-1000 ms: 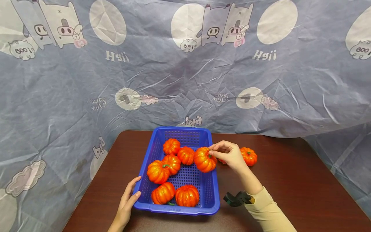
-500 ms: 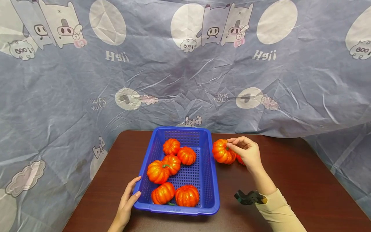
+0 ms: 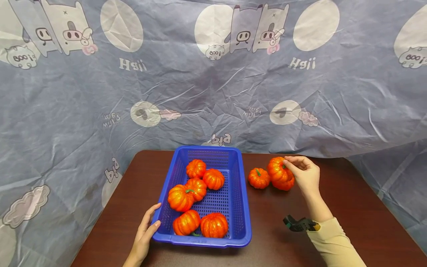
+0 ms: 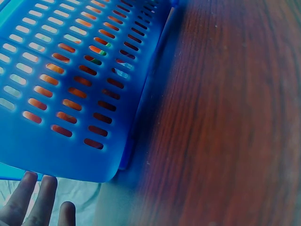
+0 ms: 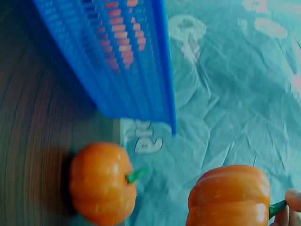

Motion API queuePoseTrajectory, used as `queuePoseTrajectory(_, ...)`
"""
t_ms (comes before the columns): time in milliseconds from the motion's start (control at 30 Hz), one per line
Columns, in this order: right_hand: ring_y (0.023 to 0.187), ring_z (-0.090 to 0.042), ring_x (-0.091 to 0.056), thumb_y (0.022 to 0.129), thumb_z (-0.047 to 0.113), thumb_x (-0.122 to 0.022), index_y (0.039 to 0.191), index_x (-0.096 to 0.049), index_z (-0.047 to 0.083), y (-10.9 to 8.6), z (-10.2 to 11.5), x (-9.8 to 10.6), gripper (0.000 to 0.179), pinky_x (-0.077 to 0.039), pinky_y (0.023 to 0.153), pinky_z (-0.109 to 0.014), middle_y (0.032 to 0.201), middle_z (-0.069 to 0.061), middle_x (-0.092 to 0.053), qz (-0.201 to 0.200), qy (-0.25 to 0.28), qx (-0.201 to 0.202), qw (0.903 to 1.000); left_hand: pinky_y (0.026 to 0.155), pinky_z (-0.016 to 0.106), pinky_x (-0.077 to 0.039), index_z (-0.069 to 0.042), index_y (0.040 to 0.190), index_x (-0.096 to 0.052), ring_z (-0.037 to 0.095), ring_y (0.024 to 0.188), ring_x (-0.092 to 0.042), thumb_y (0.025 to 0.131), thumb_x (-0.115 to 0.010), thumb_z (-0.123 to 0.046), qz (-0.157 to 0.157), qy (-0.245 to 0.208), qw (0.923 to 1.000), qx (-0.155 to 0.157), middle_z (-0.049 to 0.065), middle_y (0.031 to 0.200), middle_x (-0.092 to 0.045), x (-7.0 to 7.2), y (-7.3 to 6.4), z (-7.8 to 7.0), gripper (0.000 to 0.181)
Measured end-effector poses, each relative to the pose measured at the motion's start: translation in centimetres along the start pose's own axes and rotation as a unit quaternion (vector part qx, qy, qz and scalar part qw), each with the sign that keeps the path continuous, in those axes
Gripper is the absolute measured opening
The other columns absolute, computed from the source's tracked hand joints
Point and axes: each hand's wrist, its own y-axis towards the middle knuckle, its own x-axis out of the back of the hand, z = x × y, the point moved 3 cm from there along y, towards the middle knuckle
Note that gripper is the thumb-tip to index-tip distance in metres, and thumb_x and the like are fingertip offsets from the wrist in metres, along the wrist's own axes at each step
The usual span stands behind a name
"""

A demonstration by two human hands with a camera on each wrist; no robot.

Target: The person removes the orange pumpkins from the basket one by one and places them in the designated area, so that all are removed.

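My right hand (image 3: 305, 174) pinches the green stem of a small orange pumpkin (image 3: 278, 168), right of the blue basket (image 3: 246, 207). In the right wrist view that held pumpkin (image 5: 230, 197) hangs by its stem from my fingertips. It partly covers another pumpkin (image 3: 283, 184) on the table in the head view. A further pumpkin (image 3: 258, 178) sits between these and the basket. My left hand (image 3: 144, 233) rests against the basket's near left corner, fingers fairly straight. In the left wrist view, fingertips (image 4: 47, 183) show at the edge of the perforated basket wall.
Inside the basket lie several pumpkins, among them one at the near right (image 3: 214, 225) and one at the back (image 3: 196, 168). A dark wood table (image 3: 347, 207) carries everything. A wrinkled grey-blue cloth (image 3: 213, 85) with printed pigs hangs behind its far edge.
My right hand has carried the pumpkin from over the basket's right side out to the right, above the table. The left hand has stayed at the basket corner.
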Motion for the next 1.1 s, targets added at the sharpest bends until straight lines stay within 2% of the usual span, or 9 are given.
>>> queuePoseTrajectory(200,0.070,-0.008,-0.066,0.072,-0.011,-0.073,0.089,-0.066,-0.016,0.5,0.4,1.7,0.019,-0.049,0.063,-0.014,0.083,-0.007,-0.071,-0.046,-0.076,-0.011,0.9960,0.076,0.035,-0.053,-0.002,0.140,-0.034,0.026,0.098,-0.060,0.094,-0.040,0.000,-0.017,0.010,0.9998,0.003,0.024,0.121,-0.051,-0.1,-0.1,-0.1,0.047)
queuePoseTrajectory(400,0.070,-0.006,-0.066,0.072,-0.011,-0.073,0.090,-0.065,-0.017,0.6,0.6,3.2,0.021,-0.049,0.063,-0.012,0.079,-0.001,-0.071,-0.079,-0.073,-0.022,0.9940,0.076,0.035,-0.052,-0.001,0.140,-0.034,0.025,0.098,-0.060,0.094,-0.040,0.002,-0.018,0.006,0.9998,-0.004,0.024,0.122,-0.051,-0.1,0.0,0.0,0.047)
queuePoseTrajectory(633,0.067,-0.002,-0.064,0.072,-0.007,-0.075,0.093,-0.067,-0.014,1.4,-1.6,5.6,0.024,-0.048,0.059,-0.011,0.074,0.008,-0.069,-0.130,-0.082,-0.064,0.9861,0.080,0.035,-0.052,-0.001,0.142,-0.031,0.024,0.103,-0.059,0.095,-0.039,-0.001,0.006,-0.006,1.0000,-0.002,0.022,0.126,-0.049,0.0,0.0,0.1,0.047)
queuePoseTrajectory(767,0.067,0.001,-0.063,0.071,-0.004,-0.077,0.092,-0.071,-0.006,1.8,-3.4,6.9,0.022,-0.047,0.060,-0.009,0.072,0.012,-0.068,-0.161,-0.092,-0.089,0.9785,0.079,0.035,-0.052,0.000,0.141,-0.032,0.025,0.101,-0.060,0.094,-0.038,0.002,0.000,-0.006,0.9999,-0.015,0.020,0.124,-0.051,0.0,0.0,0.1,0.047)
queuePoseTrajectory(933,0.065,0.003,-0.062,0.071,-0.002,-0.078,0.090,-0.073,-0.001,2.0,-4.8,7.9,0.019,-0.045,0.061,-0.008,0.068,0.016,-0.066,-0.187,-0.116,-0.098,0.9705,0.079,0.034,-0.052,0.001,0.141,-0.031,0.025,0.101,-0.060,0.094,-0.037,0.004,-0.002,-0.006,0.9995,-0.029,0.019,0.125,-0.052,-0.1,0.0,0.1,0.047)
queuePoseTrajectory(1100,0.063,0.005,-0.061,0.071,-0.001,-0.078,0.087,-0.075,0.002,2.0,-5.7,8.7,0.016,-0.044,0.061,-0.007,0.065,0.018,-0.064,-0.204,-0.131,-0.112,0.9636,0.078,0.034,-0.052,0.001,0.141,-0.032,0.025,0.100,-0.060,0.094,-0.037,0.004,-0.006,-0.005,0.9997,-0.021,0.019,0.124,-0.052,0.0,0.0,0.2,0.047)
